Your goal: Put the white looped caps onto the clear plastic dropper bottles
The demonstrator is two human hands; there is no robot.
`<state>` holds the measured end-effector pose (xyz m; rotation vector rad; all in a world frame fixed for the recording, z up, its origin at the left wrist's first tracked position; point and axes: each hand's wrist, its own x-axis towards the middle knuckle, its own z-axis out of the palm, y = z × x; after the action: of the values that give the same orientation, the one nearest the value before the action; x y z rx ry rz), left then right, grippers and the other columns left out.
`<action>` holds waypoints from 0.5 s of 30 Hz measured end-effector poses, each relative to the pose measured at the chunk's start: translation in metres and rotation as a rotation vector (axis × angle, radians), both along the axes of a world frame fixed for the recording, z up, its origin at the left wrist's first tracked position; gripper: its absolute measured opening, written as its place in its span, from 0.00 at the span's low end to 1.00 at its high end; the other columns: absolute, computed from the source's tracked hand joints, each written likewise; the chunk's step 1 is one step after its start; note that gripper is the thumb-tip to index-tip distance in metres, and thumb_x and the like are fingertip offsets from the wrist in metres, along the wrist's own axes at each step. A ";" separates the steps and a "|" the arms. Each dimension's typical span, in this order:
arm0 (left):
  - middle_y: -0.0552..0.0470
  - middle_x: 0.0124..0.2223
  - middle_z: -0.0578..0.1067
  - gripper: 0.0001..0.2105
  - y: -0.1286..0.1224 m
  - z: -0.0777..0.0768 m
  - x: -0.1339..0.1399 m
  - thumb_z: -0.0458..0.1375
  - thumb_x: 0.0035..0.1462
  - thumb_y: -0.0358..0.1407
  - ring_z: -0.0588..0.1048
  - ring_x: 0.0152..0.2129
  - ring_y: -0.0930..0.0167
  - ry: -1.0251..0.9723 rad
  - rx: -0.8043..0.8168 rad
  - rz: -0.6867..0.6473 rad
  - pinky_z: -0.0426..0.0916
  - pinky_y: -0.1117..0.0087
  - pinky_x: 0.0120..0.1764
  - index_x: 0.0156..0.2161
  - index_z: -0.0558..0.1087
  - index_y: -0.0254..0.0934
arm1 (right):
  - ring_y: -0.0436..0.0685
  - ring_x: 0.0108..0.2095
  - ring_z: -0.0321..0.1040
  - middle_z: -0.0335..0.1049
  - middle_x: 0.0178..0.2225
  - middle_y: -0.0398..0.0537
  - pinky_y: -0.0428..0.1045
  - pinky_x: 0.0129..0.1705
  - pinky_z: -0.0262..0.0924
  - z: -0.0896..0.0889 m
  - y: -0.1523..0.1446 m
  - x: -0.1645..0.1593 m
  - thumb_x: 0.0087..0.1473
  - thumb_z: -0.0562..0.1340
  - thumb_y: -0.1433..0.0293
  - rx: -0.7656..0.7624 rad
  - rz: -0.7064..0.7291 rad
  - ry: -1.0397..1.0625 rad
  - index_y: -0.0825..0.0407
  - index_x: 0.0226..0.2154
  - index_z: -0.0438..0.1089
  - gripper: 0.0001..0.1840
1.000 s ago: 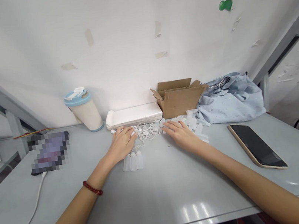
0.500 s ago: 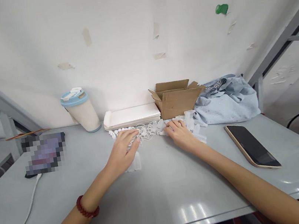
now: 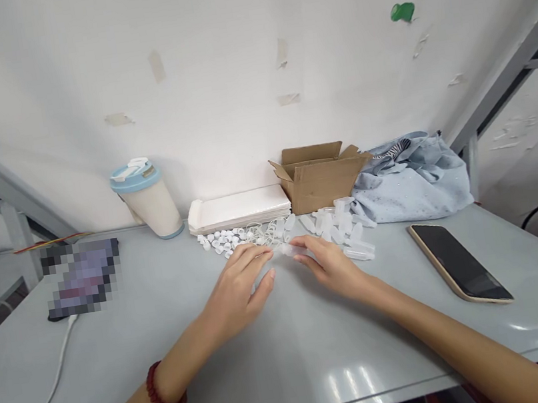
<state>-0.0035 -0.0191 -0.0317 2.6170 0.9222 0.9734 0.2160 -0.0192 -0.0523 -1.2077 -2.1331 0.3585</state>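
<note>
One translucent tube appears pinched by the right hand over the table, near the left hand, whose thumb and fingers stand apart, and tangled white cords just beyond could snag it if swept too close.

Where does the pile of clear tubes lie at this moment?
In the head view, the tubes lie right of centre, in front of the box and blue cloth, next to the right hand.
</note>
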 end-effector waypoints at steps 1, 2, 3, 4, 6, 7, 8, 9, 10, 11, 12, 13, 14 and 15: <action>0.43 0.48 0.72 0.13 -0.001 0.000 0.000 0.49 0.62 0.31 0.66 0.48 0.62 -0.003 0.003 -0.005 0.64 0.56 0.50 0.50 0.68 0.34 | 0.62 0.45 0.69 0.70 0.43 0.57 0.58 0.44 0.64 0.000 -0.001 0.000 0.60 0.52 0.71 -0.001 0.001 0.013 0.54 0.47 0.61 0.12; 0.43 0.48 0.72 0.13 -0.001 0.001 0.001 0.49 0.62 0.31 0.66 0.48 0.62 -0.006 0.002 -0.008 0.64 0.56 0.50 0.50 0.68 0.35 | 0.62 0.45 0.68 0.70 0.44 0.57 0.58 0.45 0.64 -0.001 -0.002 0.000 0.60 0.52 0.71 -0.002 0.007 0.024 0.54 0.47 0.61 0.13; 0.43 0.48 0.72 0.13 -0.002 0.001 0.001 0.49 0.62 0.31 0.66 0.48 0.62 -0.012 -0.005 -0.009 0.65 0.56 0.50 0.49 0.69 0.35 | 0.62 0.45 0.68 0.70 0.45 0.57 0.58 0.45 0.64 -0.001 -0.003 -0.001 0.60 0.52 0.71 -0.002 0.020 0.034 0.53 0.49 0.60 0.13; 0.44 0.48 0.72 0.12 -0.003 0.001 0.001 0.49 0.62 0.32 0.67 0.47 0.62 -0.020 -0.018 -0.008 0.65 0.56 0.49 0.49 0.69 0.36 | 0.61 0.45 0.68 0.69 0.45 0.57 0.58 0.45 0.65 -0.001 -0.004 -0.002 0.60 0.52 0.71 -0.004 0.038 0.039 0.53 0.50 0.59 0.15; 0.44 0.47 0.73 0.12 -0.004 0.001 0.002 0.49 0.62 0.32 0.67 0.47 0.63 -0.049 -0.048 -0.007 0.66 0.57 0.49 0.48 0.69 0.37 | 0.60 0.45 0.68 0.68 0.46 0.57 0.57 0.44 0.65 -0.001 -0.006 -0.004 0.60 0.51 0.72 -0.006 0.083 0.038 0.51 0.53 0.56 0.18; 0.44 0.47 0.73 0.11 -0.004 0.001 0.002 0.49 0.62 0.32 0.68 0.47 0.63 -0.065 -0.062 -0.008 0.66 0.57 0.49 0.47 0.70 0.37 | 0.60 0.44 0.68 0.68 0.46 0.56 0.57 0.43 0.65 -0.001 -0.008 -0.005 0.60 0.51 0.72 -0.002 0.101 0.031 0.51 0.54 0.55 0.19; 0.45 0.46 0.73 0.11 -0.004 0.001 0.002 0.49 0.62 0.33 0.68 0.47 0.63 -0.078 -0.074 -0.011 0.66 0.57 0.49 0.47 0.70 0.37 | 0.60 0.43 0.68 0.68 0.45 0.56 0.57 0.42 0.66 0.000 -0.009 -0.006 0.60 0.51 0.72 0.003 0.115 0.022 0.50 0.55 0.54 0.20; 0.45 0.46 0.73 0.11 -0.005 0.002 0.003 0.49 0.62 0.33 0.68 0.47 0.63 -0.089 -0.084 -0.013 0.66 0.57 0.49 0.47 0.69 0.37 | 0.60 0.42 0.68 0.68 0.44 0.56 0.57 0.41 0.66 0.000 -0.010 -0.007 0.61 0.50 0.73 0.008 0.124 0.012 0.50 0.56 0.53 0.21; 0.45 0.46 0.73 0.11 -0.005 0.002 0.003 0.50 0.62 0.33 0.68 0.47 0.63 -0.097 -0.094 -0.016 0.66 0.57 0.49 0.47 0.69 0.38 | 0.60 0.41 0.69 0.69 0.43 0.56 0.56 0.40 0.66 0.000 -0.011 -0.008 0.61 0.50 0.73 0.017 0.131 0.004 0.50 0.56 0.53 0.21; 0.46 0.46 0.73 0.11 -0.005 0.002 0.003 0.50 0.61 0.33 0.68 0.47 0.64 -0.104 -0.103 -0.019 0.65 0.57 0.49 0.47 0.69 0.38 | 0.59 0.39 0.68 0.69 0.42 0.55 0.56 0.39 0.66 0.001 -0.011 -0.008 0.61 0.50 0.73 0.024 0.137 -0.002 0.50 0.56 0.53 0.21; 0.46 0.46 0.74 0.11 -0.006 0.002 0.003 0.50 0.61 0.33 0.68 0.47 0.64 -0.111 -0.111 -0.020 0.65 0.58 0.49 0.48 0.69 0.38 | 0.59 0.38 0.68 0.69 0.41 0.55 0.56 0.38 0.66 0.001 -0.012 -0.009 0.61 0.50 0.73 0.029 0.141 -0.006 0.50 0.56 0.54 0.21; 0.46 0.46 0.74 0.11 -0.006 0.003 0.003 0.50 0.61 0.33 0.69 0.47 0.64 -0.116 -0.118 -0.022 0.65 0.58 0.49 0.48 0.69 0.38 | 0.59 0.37 0.68 0.69 0.40 0.55 0.55 0.37 0.66 0.001 -0.012 -0.009 0.61 0.50 0.72 0.033 0.146 -0.006 0.50 0.56 0.54 0.20; 0.46 0.46 0.74 0.11 -0.006 0.003 0.004 0.50 0.61 0.33 0.69 0.46 0.65 -0.121 -0.125 -0.024 0.65 0.59 0.50 0.48 0.69 0.38 | 0.59 0.37 0.68 0.69 0.40 0.55 0.55 0.37 0.66 0.001 -0.013 -0.009 0.61 0.50 0.72 0.036 0.149 -0.003 0.50 0.56 0.54 0.20; 0.47 0.46 0.74 0.11 -0.007 0.003 0.004 0.50 0.61 0.32 0.69 0.46 0.65 -0.123 -0.132 -0.027 0.65 0.59 0.50 0.48 0.70 0.38 | 0.59 0.38 0.68 0.69 0.40 0.55 0.55 0.38 0.66 0.000 -0.013 -0.009 0.61 0.50 0.72 0.037 0.149 0.002 0.50 0.55 0.55 0.20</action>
<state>0.0002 -0.0261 -0.0287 2.4250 0.8876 1.0182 0.2067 -0.0324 -0.0518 -1.0297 -2.2251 0.3829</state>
